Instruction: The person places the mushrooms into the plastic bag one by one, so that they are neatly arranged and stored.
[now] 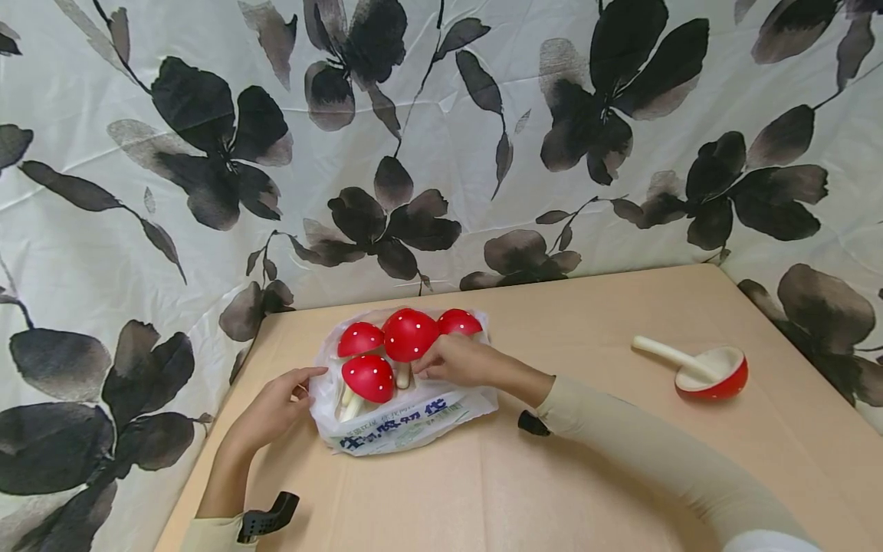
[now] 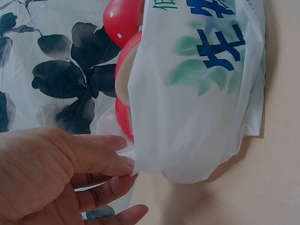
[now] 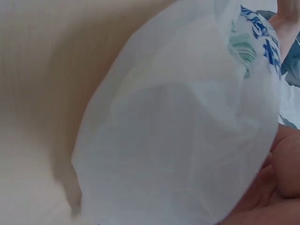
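A white plastic bag (image 1: 407, 425) with blue and green print lies on the table, its mouth spread wide. Several red toy mushrooms with white dots sit in it, pale stems pointing down toward the near side. At the bag's left edge my left hand (image 1: 276, 406) pinches a bit of the plastic between thumb and forefinger, as the left wrist view shows. My right hand (image 1: 458, 360) reaches into the bag, its curled fingers at the pale stem of the middle toy mushroom (image 1: 411, 334). From the right wrist, the bag's side hides most of that hand's fingers (image 3: 286, 164).
Another toy mushroom (image 1: 717, 376) lies on its side toward the right of the wooden table (image 1: 586, 322), hollow cap underside showing. A white cloth (image 1: 510, 153) with dark flowers hangs behind the table and down at its left and right sides.
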`<action>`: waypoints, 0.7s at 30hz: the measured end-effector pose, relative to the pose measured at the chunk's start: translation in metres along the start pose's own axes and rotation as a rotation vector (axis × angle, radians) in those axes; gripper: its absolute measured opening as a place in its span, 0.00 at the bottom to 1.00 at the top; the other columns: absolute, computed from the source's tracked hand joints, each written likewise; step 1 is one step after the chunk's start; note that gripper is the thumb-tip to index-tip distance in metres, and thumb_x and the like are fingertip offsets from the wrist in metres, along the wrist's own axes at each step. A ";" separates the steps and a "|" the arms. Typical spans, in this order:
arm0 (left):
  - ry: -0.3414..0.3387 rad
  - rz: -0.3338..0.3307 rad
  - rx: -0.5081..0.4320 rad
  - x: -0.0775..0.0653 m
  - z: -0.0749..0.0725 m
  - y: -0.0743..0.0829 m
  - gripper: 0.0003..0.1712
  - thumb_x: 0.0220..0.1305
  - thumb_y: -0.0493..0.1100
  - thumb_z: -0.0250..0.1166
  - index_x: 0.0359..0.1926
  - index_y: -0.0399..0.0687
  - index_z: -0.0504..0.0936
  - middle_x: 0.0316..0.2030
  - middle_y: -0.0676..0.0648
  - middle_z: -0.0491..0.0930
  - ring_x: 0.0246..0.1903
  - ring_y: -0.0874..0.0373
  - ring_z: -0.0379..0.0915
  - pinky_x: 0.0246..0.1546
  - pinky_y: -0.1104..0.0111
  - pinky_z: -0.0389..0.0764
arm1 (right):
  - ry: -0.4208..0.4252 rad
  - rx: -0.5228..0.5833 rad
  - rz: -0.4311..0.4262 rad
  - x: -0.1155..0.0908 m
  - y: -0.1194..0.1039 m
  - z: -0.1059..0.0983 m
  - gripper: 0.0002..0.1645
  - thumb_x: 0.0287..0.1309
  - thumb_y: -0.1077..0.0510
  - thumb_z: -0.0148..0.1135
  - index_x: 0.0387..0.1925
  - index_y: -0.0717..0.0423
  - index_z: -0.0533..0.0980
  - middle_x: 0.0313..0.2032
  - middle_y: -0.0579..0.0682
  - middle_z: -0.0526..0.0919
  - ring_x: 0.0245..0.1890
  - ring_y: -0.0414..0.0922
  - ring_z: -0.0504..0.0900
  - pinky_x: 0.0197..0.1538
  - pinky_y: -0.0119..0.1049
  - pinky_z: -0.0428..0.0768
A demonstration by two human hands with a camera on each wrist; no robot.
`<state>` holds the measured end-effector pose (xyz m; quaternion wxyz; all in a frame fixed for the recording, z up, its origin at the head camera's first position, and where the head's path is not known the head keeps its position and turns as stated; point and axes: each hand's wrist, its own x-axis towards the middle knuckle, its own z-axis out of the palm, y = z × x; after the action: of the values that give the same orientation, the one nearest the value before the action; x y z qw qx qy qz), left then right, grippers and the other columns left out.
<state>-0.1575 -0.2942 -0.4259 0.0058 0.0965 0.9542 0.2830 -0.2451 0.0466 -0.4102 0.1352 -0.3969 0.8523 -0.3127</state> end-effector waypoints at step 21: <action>0.009 0.026 0.006 0.002 0.000 -0.003 0.27 0.60 0.24 0.61 0.61 0.34 0.78 0.41 0.44 0.79 0.38 0.54 0.74 0.39 0.69 0.78 | 0.393 -0.354 0.134 0.021 0.001 -0.013 0.43 0.50 0.43 0.76 0.64 0.53 0.70 0.59 0.53 0.76 0.50 0.49 0.82 0.47 0.46 0.86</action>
<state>-0.1600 -0.2970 -0.4273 -0.0024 0.1078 0.9537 0.2806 -0.2659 0.0365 -0.4003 -0.0838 -0.2887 0.9280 -0.2199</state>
